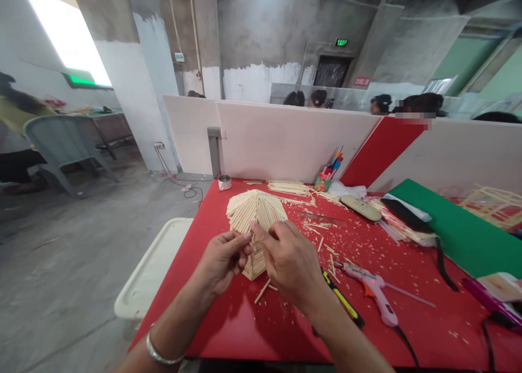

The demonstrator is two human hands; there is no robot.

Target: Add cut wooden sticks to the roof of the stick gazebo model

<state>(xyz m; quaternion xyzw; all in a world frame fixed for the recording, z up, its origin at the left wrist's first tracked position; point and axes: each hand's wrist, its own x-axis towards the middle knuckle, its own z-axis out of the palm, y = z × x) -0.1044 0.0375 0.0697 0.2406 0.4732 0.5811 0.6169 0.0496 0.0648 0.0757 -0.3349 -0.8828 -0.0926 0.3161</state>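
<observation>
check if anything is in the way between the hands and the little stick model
Nothing visible is: the left hand and right hand are right at the stick model, their fingertips overlapping it in view. The pink glue gun and yellow-and-black tool lie off to the right.

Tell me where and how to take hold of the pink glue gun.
The glue gun is probably best taken by its handle, from the near side: it lies flat with handle toward the camera and nozzle pointing away to the left.
</observation>
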